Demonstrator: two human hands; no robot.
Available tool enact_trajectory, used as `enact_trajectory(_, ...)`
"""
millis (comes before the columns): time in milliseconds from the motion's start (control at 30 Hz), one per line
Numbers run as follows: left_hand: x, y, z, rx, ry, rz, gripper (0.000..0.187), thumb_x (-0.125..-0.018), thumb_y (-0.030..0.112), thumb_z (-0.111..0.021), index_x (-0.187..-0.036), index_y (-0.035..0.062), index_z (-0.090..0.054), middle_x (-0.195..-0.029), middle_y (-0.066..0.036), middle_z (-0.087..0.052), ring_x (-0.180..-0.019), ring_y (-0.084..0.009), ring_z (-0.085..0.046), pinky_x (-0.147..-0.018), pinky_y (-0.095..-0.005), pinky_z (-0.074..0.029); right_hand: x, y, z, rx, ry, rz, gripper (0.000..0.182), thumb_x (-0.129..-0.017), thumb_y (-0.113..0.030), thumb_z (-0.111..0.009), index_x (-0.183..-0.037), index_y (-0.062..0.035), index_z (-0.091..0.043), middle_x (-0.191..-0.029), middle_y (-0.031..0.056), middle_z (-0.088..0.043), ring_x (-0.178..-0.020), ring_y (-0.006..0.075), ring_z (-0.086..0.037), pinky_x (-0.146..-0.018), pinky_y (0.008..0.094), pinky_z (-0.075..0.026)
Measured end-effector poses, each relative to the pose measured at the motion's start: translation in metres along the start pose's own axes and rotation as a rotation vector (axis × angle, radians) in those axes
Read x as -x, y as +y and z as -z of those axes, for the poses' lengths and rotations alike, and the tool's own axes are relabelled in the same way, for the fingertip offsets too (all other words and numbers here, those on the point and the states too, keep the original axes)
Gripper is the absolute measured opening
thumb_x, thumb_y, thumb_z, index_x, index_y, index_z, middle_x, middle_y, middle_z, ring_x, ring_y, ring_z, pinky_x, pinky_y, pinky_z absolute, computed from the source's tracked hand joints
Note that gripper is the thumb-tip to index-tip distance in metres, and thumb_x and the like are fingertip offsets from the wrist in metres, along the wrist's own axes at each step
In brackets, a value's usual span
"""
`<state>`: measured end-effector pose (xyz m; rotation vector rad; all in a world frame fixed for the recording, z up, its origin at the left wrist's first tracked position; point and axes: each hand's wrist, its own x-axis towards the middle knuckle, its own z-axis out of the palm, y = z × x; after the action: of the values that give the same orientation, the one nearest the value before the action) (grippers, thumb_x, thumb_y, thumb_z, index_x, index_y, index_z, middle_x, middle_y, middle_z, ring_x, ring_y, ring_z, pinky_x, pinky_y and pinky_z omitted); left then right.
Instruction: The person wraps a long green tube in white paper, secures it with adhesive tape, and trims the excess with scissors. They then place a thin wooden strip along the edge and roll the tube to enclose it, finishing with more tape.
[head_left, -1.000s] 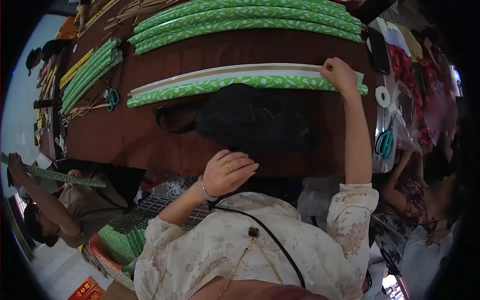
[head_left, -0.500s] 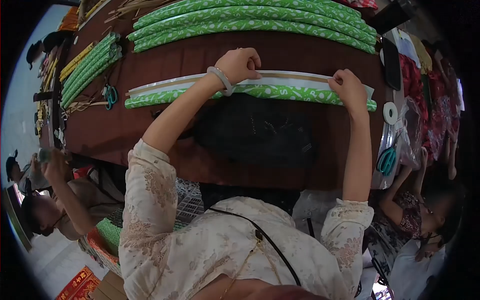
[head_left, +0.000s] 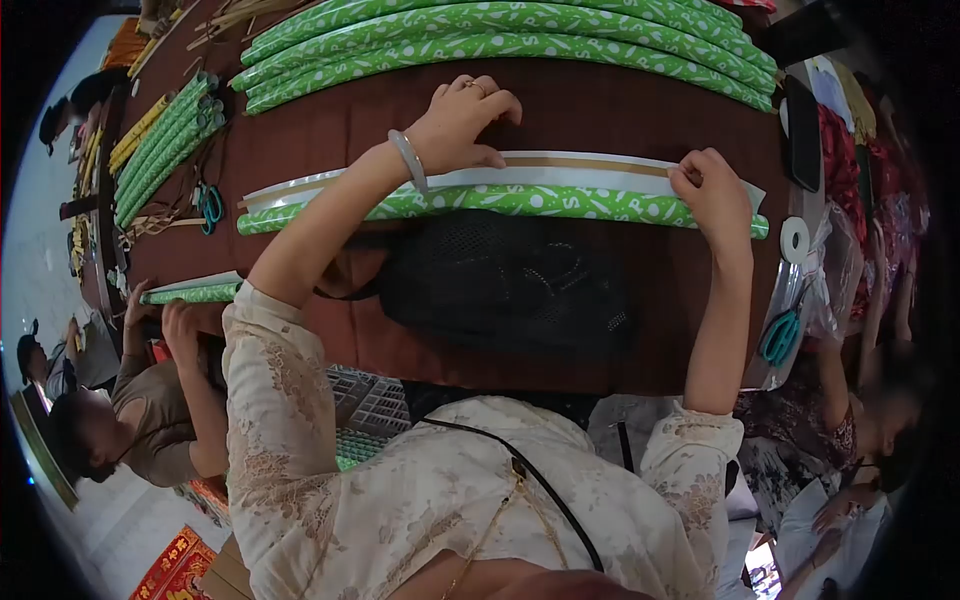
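**Two hands along the roll's white edge, one spread, one drawn in**

With twelve o'clock pointing away from the wearer, the green roll [head_left: 600,204] lies across the table [head_left: 400,125], its ends towards ten and between two and three. White paper [head_left: 575,181] lies open along its twelve o'clock side, with a tan strip [head_left: 592,164] running lengthwise on it.

The step in hand looks like handling the open edge. The left hand [head_left: 455,128], at twelve, is loosely spread and appears to grip nothing; its thumb is at the paper, though contact is unclear. The right hand [head_left: 713,197], at two, has thumb and forefinger drawn together on the strip; whether they pinch it, I cannot tell.

As I judge it, working this edge calls for light fingertips well apart, with the paper kept flat and the strip straight. A one-sided pull could crease or skew it.

The black bag [head_left: 500,290] sits just beside the roll, on its six o'clock side. More green rolls [head_left: 500,48] lie beyond at twelve. The phone [head_left: 802,133] is at two, with the tape [head_left: 794,240] and scissors [head_left: 780,338] about three. A co-worker [head_left: 165,425] at eight has both hands at another green roll [head_left: 195,293].
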<state>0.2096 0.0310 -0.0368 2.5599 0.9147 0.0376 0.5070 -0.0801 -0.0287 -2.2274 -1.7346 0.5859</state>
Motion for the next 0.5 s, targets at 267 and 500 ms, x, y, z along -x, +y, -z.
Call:
enact_trajectory(267, -0.034, 0.025, 0.018, -0.485, -0.198, -0.589, 0.093, -0.050, 0.028, -0.078, -0.131, 0.0395, -0.034, -0.146, 0.003, -0.011, -0.133, -0.0261, -0.014, -0.105, -0.0445, -0.025, -0.002, 0.003, -0.001, -0.026, -0.013, -0.007, 0.016, -0.074, -0.023, -0.060, -0.077, -0.0071, -0.059, -0.080, 0.0044, -0.055, -0.074, 0.0249, -0.057, -0.063, 0.0347, -0.042)
enact_trajectory(500, -0.053, 0.038, 0.016, -0.688, -0.363, -0.815, 0.092, -0.049, 0.033, -0.077, -0.131, 0.0286, -0.035, -0.142, 0.015, -0.020, -0.134, -0.0204, -0.010, -0.110, -0.0446, -0.016, -0.001, 0.003, -0.001, -0.008, -0.003, 0.014, 0.016, -0.075, -0.023, -0.059, -0.074, -0.0070, -0.058, -0.077, 0.0048, -0.053, -0.070, 0.0254, -0.055, -0.061, 0.0365, -0.042)
